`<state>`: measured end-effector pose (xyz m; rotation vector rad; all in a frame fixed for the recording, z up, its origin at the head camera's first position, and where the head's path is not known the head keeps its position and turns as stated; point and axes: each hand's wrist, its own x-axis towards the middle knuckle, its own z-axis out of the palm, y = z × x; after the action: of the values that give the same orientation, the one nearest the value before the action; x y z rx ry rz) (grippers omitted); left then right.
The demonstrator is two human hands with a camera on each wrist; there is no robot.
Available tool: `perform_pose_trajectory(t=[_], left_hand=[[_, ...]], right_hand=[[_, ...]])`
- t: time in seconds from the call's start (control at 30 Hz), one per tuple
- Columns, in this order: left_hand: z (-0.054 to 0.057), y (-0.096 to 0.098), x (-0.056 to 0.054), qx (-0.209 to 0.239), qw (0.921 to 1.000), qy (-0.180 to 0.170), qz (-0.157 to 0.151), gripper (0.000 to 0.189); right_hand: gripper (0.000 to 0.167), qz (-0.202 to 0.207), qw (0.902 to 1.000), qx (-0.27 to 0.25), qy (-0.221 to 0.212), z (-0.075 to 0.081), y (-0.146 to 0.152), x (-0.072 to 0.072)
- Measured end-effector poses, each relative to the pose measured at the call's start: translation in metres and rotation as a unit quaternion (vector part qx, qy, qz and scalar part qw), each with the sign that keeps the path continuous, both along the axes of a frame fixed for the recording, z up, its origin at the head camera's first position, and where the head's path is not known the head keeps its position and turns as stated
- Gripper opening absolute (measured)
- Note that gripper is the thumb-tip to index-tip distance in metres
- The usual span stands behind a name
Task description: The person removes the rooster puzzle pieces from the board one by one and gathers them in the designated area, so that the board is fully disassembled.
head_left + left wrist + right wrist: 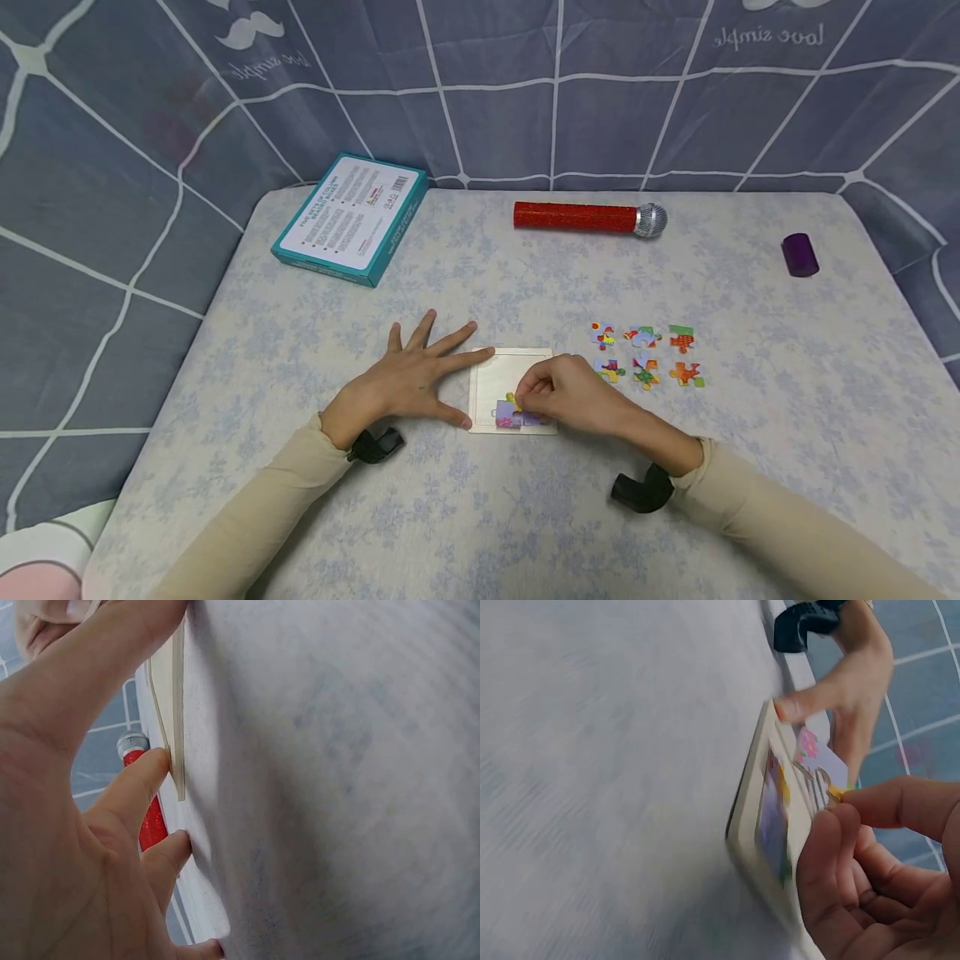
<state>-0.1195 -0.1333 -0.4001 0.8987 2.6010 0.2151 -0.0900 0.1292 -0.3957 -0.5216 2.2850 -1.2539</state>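
Observation:
A shallow pale wooden puzzle tray (495, 367) lies on the table between the two hands. My left hand (408, 379) is spread flat, thumb and index fingertip at the tray's left edge. Thumb and index finger of my right hand (581, 398) pinch a purple puzzle piece (823, 761) by its yellow tab. It is tilted over the tray and bears a pink flower. Under the right hand, a second purple piece (771, 825) lies in the tray's near right corner, partly hidden in the head view.
Several loose puzzle pieces (646, 372) lie in two rows right of the tray. Farther back are a teal box (348, 218), a red glittery microphone (577, 217) and a dark purple cylinder (800, 255). A grey curtain (495, 133) hangs behind the table.

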Motion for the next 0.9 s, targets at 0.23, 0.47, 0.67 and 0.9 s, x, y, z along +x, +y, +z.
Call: perform_pose_trajectory(t=[0.23,0.47,0.67,0.9], left_hand=[[-0.001,0.001,0.001,0.003,1.0,0.002,0.001,0.098],[-0.001,0.001,0.001,0.003,1.0,0.007,-0.001,0.098],[-0.001,0.0,0.001,0.004,1.0,0.008,-0.002,0.099],[-0.001,0.001,0.001,0.008,1.0,0.001,0.002,0.099]], right_hand=[[0.007,-0.012,0.9993,0.018,-0.029,0.0,0.045,0.009],[0.007,-0.021,0.9975,0.049,-0.046,0.006,0.081,0.015],[0.006,-0.025,0.9952,0.083,-0.044,0.011,0.098,0.013],[0.007,-0.03,0.9928,0.11,-0.037,0.011,0.101,0.011]])
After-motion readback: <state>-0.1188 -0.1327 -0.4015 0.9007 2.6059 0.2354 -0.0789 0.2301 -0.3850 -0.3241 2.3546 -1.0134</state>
